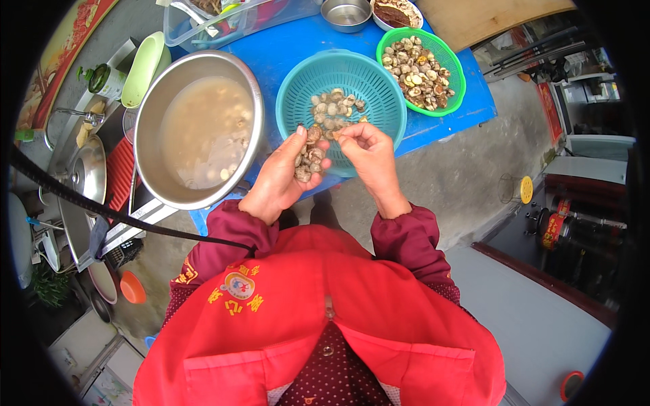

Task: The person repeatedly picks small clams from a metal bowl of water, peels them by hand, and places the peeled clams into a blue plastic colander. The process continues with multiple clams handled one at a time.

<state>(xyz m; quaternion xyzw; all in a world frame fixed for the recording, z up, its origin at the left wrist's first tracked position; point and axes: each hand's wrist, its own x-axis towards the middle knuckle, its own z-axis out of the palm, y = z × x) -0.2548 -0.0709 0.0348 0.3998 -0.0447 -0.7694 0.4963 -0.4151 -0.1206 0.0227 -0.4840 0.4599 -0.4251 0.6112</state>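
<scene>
Over the near rim of a teal plastic colander (290, 86), my left hand (289, 170) cups several small brown shelled pieces (307, 160), perhaps snails or shellfish; the kind is not certain. Beside it, my right hand (368, 157) pinches a small orange-brown bit (336, 135) between thumb and fingertips. More such pieces (332, 107) lie in the colander. To its left stands a large steel basin (258, 111) of cloudy water with pale pieces showing in it. A green plastic basket (461, 76) at the right is heaped with similar pieces, some of them yellowish.
The blue table (269, 38) also bears a small steel bowl (346, 14), a bowl of dark red paste (396, 14) and a clear plastic bin (244, 25). A wooden board (487, 18) lies at the back right. At the left is a metal sink with a faucet (94, 117).
</scene>
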